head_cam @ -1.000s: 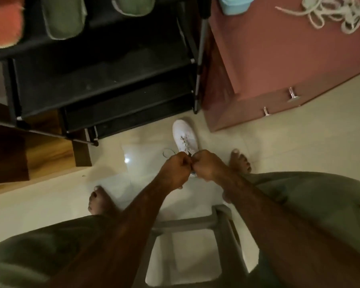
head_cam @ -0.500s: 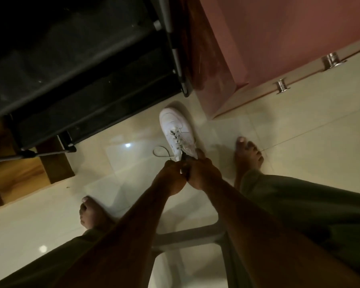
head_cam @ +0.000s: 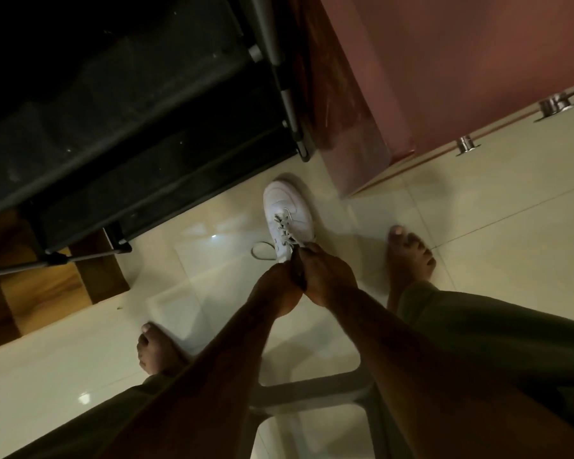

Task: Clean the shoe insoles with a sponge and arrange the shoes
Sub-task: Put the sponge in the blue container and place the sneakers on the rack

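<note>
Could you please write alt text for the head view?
The left hand and right hand meet at the rear of a white shoe on a tiled floor and seem to grip it. A black rack stands behind on the left, a reddish cabinet on the right.

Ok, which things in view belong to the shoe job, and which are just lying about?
In the job: white sneaker, gripped at its near end by the left hand and right hand; its laces; black shoe rack, likely for arranging.
Lying about: red-brown cabinet; grey stool; wooden panel.
</note>
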### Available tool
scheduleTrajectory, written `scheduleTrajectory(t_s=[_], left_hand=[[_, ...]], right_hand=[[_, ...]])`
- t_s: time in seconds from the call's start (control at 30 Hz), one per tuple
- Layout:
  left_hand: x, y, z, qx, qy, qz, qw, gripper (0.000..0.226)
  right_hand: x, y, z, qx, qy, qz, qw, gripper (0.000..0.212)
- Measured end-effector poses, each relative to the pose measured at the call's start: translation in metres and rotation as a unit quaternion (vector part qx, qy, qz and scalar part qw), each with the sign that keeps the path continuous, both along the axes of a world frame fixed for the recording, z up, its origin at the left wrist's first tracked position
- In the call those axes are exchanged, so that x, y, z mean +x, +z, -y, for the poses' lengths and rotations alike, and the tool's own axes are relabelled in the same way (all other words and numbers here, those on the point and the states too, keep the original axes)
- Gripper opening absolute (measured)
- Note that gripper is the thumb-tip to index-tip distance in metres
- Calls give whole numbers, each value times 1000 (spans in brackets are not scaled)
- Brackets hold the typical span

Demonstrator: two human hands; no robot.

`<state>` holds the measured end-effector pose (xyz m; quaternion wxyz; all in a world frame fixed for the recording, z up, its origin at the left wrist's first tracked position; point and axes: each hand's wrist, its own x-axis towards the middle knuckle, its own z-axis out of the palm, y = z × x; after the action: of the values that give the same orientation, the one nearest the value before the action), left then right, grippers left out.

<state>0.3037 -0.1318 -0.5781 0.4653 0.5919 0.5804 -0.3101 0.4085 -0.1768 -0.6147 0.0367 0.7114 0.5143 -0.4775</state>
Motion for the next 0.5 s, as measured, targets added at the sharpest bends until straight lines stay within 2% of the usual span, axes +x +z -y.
scheduleTrajectory(t_s=[0.13, 0.3, 0.4, 0.5], left_hand=[[-6, 35, -4, 42, 61, -3, 997, 31], [-19, 89, 3, 98, 118, -8, 988, 52], [-33, 131, 13, 130, 149, -17, 980, 61], [-48, 173, 22, 157, 157, -8, 975, 61]], right_hand=[[-5, 44, -2, 38, -3, 23, 999, 31], [-12, 119, 13, 85, -17, 16, 996, 27], [-22, 170, 20, 153, 12, 20, 988, 26], [-34, 218, 25, 211, 11, 31, 977, 25]])
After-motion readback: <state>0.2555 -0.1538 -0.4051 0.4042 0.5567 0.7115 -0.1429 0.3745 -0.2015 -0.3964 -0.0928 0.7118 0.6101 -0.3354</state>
